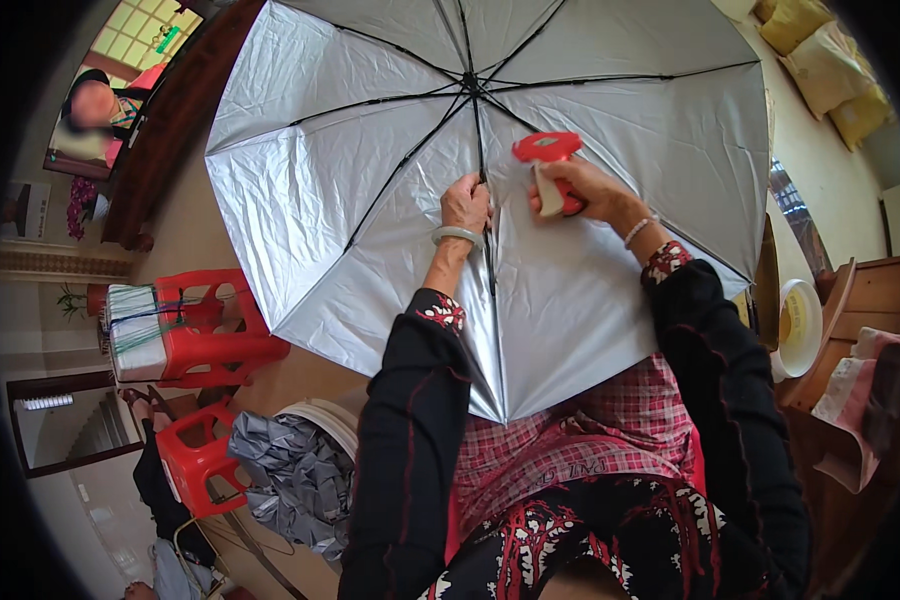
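a wide, silver-coated cloth umbrella (590, 300) is spread in front of the person, its inner side facing up and its lower edge overhanging a pink-and-red checked apron (610, 425). thin black ribs fan out from a dark central hub (469, 82). the left hand (465, 206) has its fingers curled around a slim black rib (479, 140) below the hub, seemingly with some cloth; its exact pinch is hidden. the right hand (582, 190) is clenched on a red-and-cream handheld tool (547, 148), just to the right of that rib and apart from the left hand; the tool is blurred, so its kind cannot be told. on the floor at the left, crumpled dark-grey cloth (290, 475) fills a round pale bucket (332, 422).

to work well here, the left fingers should keep the rib steady without bending it, and the cloth beside it is best kept flat and lightly taut. the tool wants a firm, short-reaching grip, its edge angled away from the silver coating and the left knuckles, since a slip could mark or tear the cloth.
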`<state>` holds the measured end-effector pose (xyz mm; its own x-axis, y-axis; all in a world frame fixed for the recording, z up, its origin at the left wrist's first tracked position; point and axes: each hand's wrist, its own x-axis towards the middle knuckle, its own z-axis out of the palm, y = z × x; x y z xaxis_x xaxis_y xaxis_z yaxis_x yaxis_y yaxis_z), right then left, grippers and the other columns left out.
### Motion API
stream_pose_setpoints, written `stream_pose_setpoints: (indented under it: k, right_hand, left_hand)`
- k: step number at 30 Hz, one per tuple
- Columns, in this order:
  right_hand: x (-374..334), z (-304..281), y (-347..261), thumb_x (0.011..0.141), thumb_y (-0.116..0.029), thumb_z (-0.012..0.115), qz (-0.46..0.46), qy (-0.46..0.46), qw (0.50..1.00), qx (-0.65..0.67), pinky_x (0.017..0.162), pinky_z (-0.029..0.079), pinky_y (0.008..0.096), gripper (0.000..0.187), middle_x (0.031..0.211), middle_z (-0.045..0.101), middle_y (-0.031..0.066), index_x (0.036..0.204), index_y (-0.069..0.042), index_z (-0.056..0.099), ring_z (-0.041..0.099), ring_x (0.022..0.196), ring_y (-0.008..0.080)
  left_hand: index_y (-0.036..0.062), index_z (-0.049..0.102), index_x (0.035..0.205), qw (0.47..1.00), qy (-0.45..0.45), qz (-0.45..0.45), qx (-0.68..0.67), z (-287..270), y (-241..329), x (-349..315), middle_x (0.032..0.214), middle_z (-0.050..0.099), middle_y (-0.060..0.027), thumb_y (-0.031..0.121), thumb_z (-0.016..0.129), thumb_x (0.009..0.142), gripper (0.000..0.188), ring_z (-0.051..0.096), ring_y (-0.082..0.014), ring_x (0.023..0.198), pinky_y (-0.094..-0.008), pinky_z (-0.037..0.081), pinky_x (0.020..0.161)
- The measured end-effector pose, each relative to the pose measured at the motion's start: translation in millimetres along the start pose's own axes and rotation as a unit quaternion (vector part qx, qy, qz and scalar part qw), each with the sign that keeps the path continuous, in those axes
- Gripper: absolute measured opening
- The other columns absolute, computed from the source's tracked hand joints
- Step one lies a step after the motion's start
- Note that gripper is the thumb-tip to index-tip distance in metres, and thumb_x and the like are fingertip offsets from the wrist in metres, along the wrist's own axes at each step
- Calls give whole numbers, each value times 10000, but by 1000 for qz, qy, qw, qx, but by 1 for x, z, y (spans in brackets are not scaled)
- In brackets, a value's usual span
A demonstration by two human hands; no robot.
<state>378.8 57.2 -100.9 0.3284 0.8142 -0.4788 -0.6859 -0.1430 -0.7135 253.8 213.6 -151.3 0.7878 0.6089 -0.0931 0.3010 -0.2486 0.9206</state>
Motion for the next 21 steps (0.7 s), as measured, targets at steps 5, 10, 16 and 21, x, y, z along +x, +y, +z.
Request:
stream_pose_setpoints:
  k: [5, 10, 16, 21]
  right_hand:
    - [14, -15, -10, 812, -143, 509, -106, 62, 991, -59, 604, 525, 361, 248, 796, 569, 124, 1006, -6, 437, 605, 694, 227]
    - [23, 19, 40, 796, -117, 501, -95, 101, 990, 4, 572, 520, 350, 227, 760, 561, 117, 988, -14, 435, 597, 651, 227]
    - [37, 63, 61, 752, -55, 477, -110, 170, 979, -4, 492, 496, 320, 161, 686, 546, 105, 897, 14, 467, 579, 559, 212]
    - [31, 68, 61, 773, -76, 475, -91, 125, 988, -16, 535, 512, 339, 203, 729, 556, 117, 961, -1, 457, 595, 600, 228]
  left_hand:
    - [-10, 585, 875, 965, 2, 132, 227, -50, -30, 33, 716, 608, -162, 129, 472, 749, 219, 608, -258, 657, -364, 484, 597]
    - [-8, 588, 862, 857, 180, 149, 460, -51, -11, 38, 793, 616, -161, 151, 499, 715, 234, 594, -309, 762, -392, 468, 693]
    - [-16, 596, 856, 986, 46, 48, 150, -15, -5, 4, 741, 618, -166, 192, 529, 709, 263, 605, -292, 703, -370, 472, 663]
    - [-14, 604, 863, 996, 60, 20, 68, -13, -12, 0, 733, 614, -177, 193, 519, 712, 270, 606, -290, 668, -362, 471, 641]
